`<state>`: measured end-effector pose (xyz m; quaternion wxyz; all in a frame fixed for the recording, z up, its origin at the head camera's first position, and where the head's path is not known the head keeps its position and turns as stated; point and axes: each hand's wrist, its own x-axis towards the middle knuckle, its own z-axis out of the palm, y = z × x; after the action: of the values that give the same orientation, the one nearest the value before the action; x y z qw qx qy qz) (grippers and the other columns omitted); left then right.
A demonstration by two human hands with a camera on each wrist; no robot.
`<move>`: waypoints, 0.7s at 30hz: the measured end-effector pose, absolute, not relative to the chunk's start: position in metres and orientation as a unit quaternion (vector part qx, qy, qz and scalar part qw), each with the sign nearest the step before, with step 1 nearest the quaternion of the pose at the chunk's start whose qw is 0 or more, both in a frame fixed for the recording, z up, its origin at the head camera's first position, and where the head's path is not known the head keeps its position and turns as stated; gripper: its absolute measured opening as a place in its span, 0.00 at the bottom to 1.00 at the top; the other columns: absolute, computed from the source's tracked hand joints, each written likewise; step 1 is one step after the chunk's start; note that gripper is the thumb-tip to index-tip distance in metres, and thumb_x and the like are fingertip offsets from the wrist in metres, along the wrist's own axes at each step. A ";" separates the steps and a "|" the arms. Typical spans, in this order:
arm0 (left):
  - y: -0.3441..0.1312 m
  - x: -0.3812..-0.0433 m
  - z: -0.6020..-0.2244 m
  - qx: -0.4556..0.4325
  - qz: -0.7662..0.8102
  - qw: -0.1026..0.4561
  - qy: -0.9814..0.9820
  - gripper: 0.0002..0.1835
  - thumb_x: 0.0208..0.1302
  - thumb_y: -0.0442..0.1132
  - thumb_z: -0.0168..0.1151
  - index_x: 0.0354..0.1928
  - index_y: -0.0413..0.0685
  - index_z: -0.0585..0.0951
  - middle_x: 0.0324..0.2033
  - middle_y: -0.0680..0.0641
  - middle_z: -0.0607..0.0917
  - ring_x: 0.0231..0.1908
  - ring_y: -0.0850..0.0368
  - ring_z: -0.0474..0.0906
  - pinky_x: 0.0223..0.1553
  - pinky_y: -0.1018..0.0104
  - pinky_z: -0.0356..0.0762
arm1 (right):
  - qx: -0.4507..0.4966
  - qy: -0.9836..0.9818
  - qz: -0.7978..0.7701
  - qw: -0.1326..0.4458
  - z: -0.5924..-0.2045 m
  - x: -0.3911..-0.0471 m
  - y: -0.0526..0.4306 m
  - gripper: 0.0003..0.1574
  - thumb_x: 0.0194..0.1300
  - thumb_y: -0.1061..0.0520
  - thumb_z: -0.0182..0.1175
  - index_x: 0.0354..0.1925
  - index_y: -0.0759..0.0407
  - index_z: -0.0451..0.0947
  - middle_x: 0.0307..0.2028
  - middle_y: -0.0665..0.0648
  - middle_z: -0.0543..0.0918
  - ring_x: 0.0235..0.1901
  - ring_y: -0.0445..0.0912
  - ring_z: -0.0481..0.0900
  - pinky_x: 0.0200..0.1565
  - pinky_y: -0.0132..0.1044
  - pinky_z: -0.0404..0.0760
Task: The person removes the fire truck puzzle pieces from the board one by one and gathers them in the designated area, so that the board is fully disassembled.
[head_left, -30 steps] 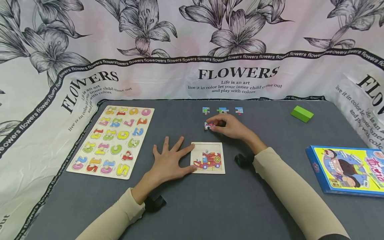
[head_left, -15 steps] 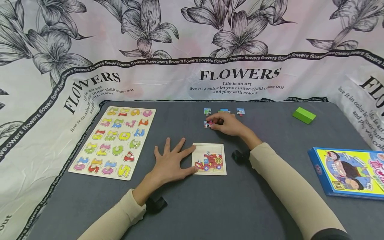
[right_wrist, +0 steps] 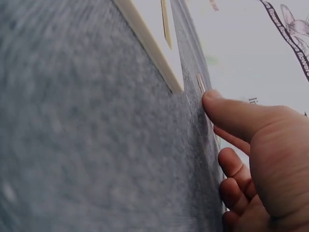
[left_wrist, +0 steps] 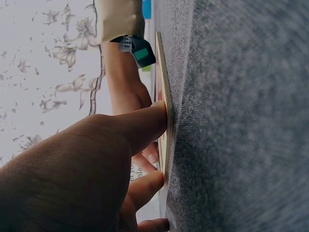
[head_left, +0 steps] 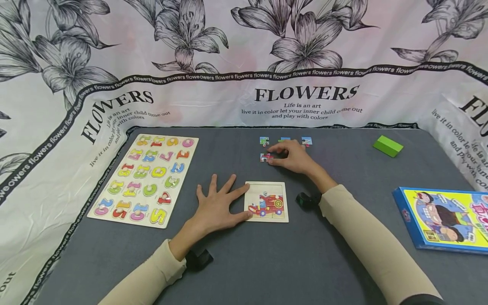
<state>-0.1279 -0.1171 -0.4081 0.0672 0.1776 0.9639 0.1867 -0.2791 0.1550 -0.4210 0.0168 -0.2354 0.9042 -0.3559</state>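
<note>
In the head view my left hand (head_left: 213, 209) lies with fingers spread, its thumb and index fingertip on the left edge of a square wooden puzzle board (head_left: 285, 212). The board shows a partly filled red fire truck picture (head_left: 267, 205). Farther back, my right hand (head_left: 295, 157) is by a small red and blue jigsaw piece (head_left: 264, 158) that lies on the table. Its thumb tip is right at the piece's right edge, and the index finger is a little apart from it. In the right wrist view the piece (right_wrist: 200, 83) shows edge-on beyond the thumb.
Behind the right hand lie three blue and green jigsaw pieces (head_left: 264, 141) in a row. A number puzzle board (head_left: 146, 180) is at the left. Toward the right are a green block (head_left: 388, 146) and a blue and yellow box (head_left: 438, 218). A flower-printed cloth (head_left: 213, 101) hangs behind the table.
The right hand's index finger has drawn back from the jigsaw piece, which was pinched earlier and now lies slightly farther back. The left hand stays on the board.
</note>
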 end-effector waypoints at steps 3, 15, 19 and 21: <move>-0.117 -0.128 -0.408 0.178 0.187 0.068 0.964 0.42 0.60 0.69 0.64 0.76 0.72 0.66 0.80 0.47 0.57 0.79 0.25 0.36 0.64 0.14 0.34 | -0.223 0.908 -0.354 0.007 -0.424 -0.280 0.154 0.21 0.58 0.52 0.76 0.50 0.55 0.88 0.44 0.60 0.84 0.43 0.53 0.76 0.49 0.51 0.57; -0.117 -0.129 -0.409 0.178 0.181 0.071 0.965 0.43 0.61 0.70 0.63 0.77 0.73 0.64 0.81 0.48 0.56 0.79 0.26 0.36 0.64 0.14 0.34 | -0.198 0.918 -0.344 -0.019 -0.426 -0.279 0.146 0.18 0.62 0.51 0.73 0.49 0.54 0.89 0.44 0.61 0.85 0.46 0.55 0.76 0.53 0.61 0.57; -0.117 -0.129 -0.410 0.179 0.180 0.071 0.965 0.43 0.60 0.70 0.63 0.77 0.73 0.64 0.81 0.48 0.56 0.79 0.26 0.36 0.64 0.14 0.34 | -0.187 0.920 -0.343 -0.017 -0.425 -0.278 0.144 0.18 0.62 0.50 0.73 0.49 0.53 0.88 0.45 0.61 0.85 0.47 0.55 0.75 0.53 0.60 0.56; -0.117 -0.129 -0.411 0.180 0.182 0.069 0.964 0.43 0.60 0.70 0.63 0.77 0.72 0.64 0.81 0.48 0.56 0.79 0.26 0.36 0.64 0.14 0.34 | -0.184 0.921 -0.344 -0.018 -0.425 -0.278 0.144 0.19 0.62 0.50 0.73 0.50 0.53 0.88 0.45 0.62 0.85 0.48 0.56 0.75 0.52 0.60 0.56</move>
<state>-0.1290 -0.1174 -0.4107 0.0690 0.1797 0.9643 0.1817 -0.2784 0.1435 -0.4245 -0.0176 -0.1837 0.9206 -0.3441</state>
